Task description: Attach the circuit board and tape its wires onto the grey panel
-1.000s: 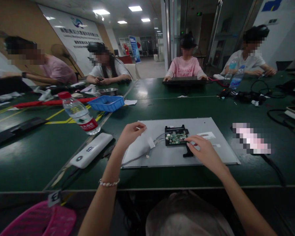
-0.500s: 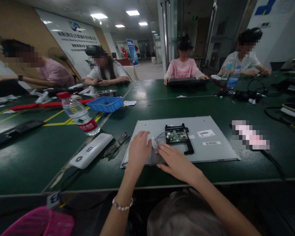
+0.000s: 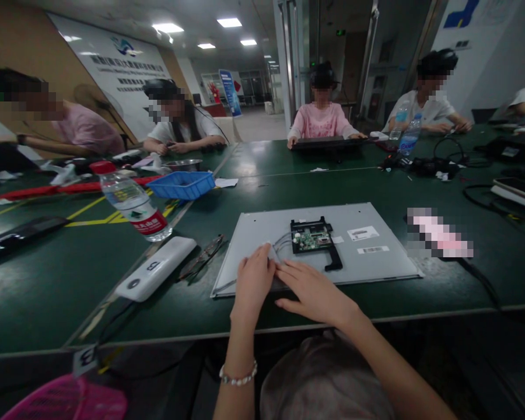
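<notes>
A flat grey display panel [image 3: 363, 265] lies on the green table with its back facing up. Fixed on it is a black bracket [image 3: 332, 256] carrying a green circuit board [image 3: 308, 238], from which grey cables [image 3: 282, 240] run left. A whitish translucent strip of tape [image 3: 272, 253] shows at the cable ends, partly hidden by my fingers. My left hand [image 3: 254, 281], fingers closed together, pinches at this tape. My right hand [image 3: 308, 290] rests by the panel's front edge, fingers stretched out flat and their tips almost touching my left hand.
Left of the panel lie folded glasses [image 3: 201, 258], a white power bank [image 3: 157, 269] and a tilted-looking water bottle [image 3: 135, 204]. A blue tray [image 3: 181, 185] stands farther back. On the right is a blurred pink item [image 3: 440, 232] with a cable. Several people sit around the table.
My left hand has come down and turned inward, its fingers now bent over the tape. My right hand has stayed nearly in place. The view has shifted slightly.
</notes>
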`<state>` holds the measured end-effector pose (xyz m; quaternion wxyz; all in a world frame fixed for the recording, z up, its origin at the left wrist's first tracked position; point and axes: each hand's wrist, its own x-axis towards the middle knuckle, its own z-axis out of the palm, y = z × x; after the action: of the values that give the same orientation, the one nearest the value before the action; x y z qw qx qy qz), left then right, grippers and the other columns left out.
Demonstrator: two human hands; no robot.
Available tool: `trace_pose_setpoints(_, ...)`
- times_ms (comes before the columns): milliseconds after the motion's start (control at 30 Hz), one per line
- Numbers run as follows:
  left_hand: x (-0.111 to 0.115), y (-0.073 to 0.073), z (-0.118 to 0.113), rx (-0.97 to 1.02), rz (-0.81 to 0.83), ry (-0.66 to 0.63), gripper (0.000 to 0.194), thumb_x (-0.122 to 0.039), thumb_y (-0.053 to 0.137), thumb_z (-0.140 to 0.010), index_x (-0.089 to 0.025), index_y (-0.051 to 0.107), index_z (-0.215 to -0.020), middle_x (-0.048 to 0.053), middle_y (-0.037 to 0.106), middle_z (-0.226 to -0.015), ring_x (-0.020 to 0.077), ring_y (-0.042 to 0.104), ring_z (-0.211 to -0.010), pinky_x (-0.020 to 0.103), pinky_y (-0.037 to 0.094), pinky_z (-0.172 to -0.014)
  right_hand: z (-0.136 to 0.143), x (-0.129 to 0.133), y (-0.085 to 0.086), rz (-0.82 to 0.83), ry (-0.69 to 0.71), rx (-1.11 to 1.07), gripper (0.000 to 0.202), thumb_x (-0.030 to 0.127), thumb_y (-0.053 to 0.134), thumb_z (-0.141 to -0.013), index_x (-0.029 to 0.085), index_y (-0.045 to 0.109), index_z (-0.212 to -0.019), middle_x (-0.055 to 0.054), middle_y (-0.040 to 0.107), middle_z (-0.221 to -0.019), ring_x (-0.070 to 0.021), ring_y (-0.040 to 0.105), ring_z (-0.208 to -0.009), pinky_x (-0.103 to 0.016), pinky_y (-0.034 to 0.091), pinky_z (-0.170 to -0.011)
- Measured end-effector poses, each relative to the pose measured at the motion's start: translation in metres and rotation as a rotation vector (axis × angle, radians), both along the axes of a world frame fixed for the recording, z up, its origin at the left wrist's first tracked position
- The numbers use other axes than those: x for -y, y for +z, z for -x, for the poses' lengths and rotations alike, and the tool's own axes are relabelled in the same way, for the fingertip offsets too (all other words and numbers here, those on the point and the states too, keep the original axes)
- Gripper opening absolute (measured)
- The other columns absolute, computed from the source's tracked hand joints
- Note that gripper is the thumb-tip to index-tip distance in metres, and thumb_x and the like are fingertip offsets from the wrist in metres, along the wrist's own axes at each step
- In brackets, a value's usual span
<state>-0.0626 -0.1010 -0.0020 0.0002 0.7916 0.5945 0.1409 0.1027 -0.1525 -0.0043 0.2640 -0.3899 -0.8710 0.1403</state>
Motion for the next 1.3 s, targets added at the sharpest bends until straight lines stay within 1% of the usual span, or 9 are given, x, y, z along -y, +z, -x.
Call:
trace_pose_setpoints(167, 0.004, -0.005, 0.001, 0.024, -0.023, -0.007, 0.041, -0.017, 0.04, -0.089, -0.017, 0.043, -0.13, 0.014, 0.05, -0.135, 0.0235, 0.043, -0.127, 0.045, 0.033, -0.103, -0.001, 0.004, -0.001, -0.014, -0.011, -0.028, 0.051, 0.04, 0.049, -0.09, 0.014, 0.045, -0.134, -0.013, 0.051, -0.136, -0.0245, 0.039, -0.131, -0.042, 0.032, -0.109)
trace_pose_setpoints(333, 0.004, -0.01, 0.004, 0.091, -0.116, -0.028, 0.035, -0.019, 0.044, -0.088, -0.015, 0.047, -0.123, 0.015, 0.053, -0.13, 0.0254, 0.048, -0.122, 0.044, 0.036, -0.101, -0.001, 0.006, -0.004, -0.027, -0.029, -0.04, 0.047, 0.038, 0.049, -0.09, 0.014, 0.048, -0.131, -0.013, 0.052, -0.134, -0.0247, 0.043, -0.128, -0.042, 0.034, -0.108)
trace_pose_setpoints(533, 0.017, 0.002, -0.002, 0.199, -0.327, -0.003, 0.028, -0.018, 0.049, -0.085, -0.017, 0.053, -0.113, 0.014, 0.046, -0.13, 0.0276, 0.044, -0.122, 0.044, 0.036, -0.102, 0.001, 0.007, 0.003, -0.03, -0.07, -0.094, 0.039, 0.034, 0.05, -0.09, 0.014, 0.054, -0.123, -0.014, 0.05, -0.135, -0.0246, 0.047, -0.123, -0.04, 0.039, -0.104)
trace_pose_setpoints(667, 0.028, 0.008, -0.004, 0.26, -0.322, -0.028, 0.022, -0.019, 0.049, -0.085, -0.02, 0.056, -0.107, 0.01, 0.052, -0.114, 0.0251, 0.051, -0.109, 0.039, 0.042, -0.096, -0.004, 0.01, 0.01, -0.002, -0.082, -0.155, 0.034, 0.03, 0.048, -0.091, 0.018, 0.056, -0.122, -0.01, 0.048, -0.137, -0.0222, 0.045, -0.125, -0.038, 0.038, -0.105)
trace_pose_setpoints(833, 0.028, 0.007, -0.004, 0.157, -0.192, -0.154, 0.025, -0.02, 0.055, -0.083, -0.021, 0.057, -0.108, 0.007, 0.059, -0.109, 0.0243, 0.054, -0.101, 0.038, 0.043, -0.09, -0.048, 0.002, 0.022, 0.066, -0.156, -0.144, 0.032, 0.024, 0.048, -0.089, 0.021, 0.059, -0.119, -0.007, 0.055, -0.13, -0.0208, 0.051, -0.119, -0.039, 0.04, -0.103)
trace_pose_setpoints(967, 0.028, 0.006, -0.006, 0.029, -0.165, -0.061, 0.024, -0.024, 0.053, -0.085, -0.021, 0.059, -0.108, 0.008, 0.065, -0.107, 0.0266, 0.055, -0.1, 0.039, 0.042, -0.083, -0.107, -0.03, 0.031, 0.084, -0.289, -0.083, 0.03, 0.021, 0.054, -0.083, 0.021, 0.064, -0.111, -0.007, 0.065, -0.112, -0.0219, 0.061, -0.101, -0.042, 0.046, -0.093)
trace_pose_setpoints(1067, 0.03, 0.006, -0.007, -0.03, -0.174, -0.029, 0.019, -0.023, 0.049, -0.087, -0.022, 0.063, -0.1, 0.007, 0.067, -0.102, 0.026, 0.057, -0.097, 0.038, 0.042, -0.079, -0.138, -0.059, 0.03, 0.155, -0.381, -0.06, 0.03, 0.02, 0.057, -0.079, 0.017, 0.066, -0.108, -0.01, 0.067, -0.108, -0.0207, 0.064, -0.09, -0.036, 0.051, -0.081)
trace_pose_setpoints(1200, 0.028, 0.01, -0.007, -0.072, -0.197, -0.052, 0.022, -0.02, 0.044, -0.089, -0.021, 0.065, -0.092, 0.007, 0.068, -0.097, 0.0245, 0.061, -0.091, 0.036, 0.042, -0.077, -0.146, -0.083, 0.018, 0.256, -0.356, 0.027, 0.029, 0.023, 0.062, -0.075, 0.016, 0.069, -0.103, -0.01, 0.068, -0.103, -0.0201, 0.065, -0.084, -0.032, 0.05, -0.077)
trace_pose_setpoints(1300, 0.022, 0.021, -0.003, 0.03, -0.222, 0.01, 0.025, -0.021, 0.04, -0.091, -0.02, 0.065, -0.096, 0.007, 0.069, -0.096, 0.0216, 0.064, -0.084, 0.032, 0.044, -0.077, -0.141, -0.088, 0.009, 0.253, -0.35, 0.042, 0.031, 0.022, 0.064, -0.072, 0.015, 0.07, -0.102, -0.009, 0.069, -0.101, -0.0195, 0.065, -0.081, -0.029, 0.049, -0.074)
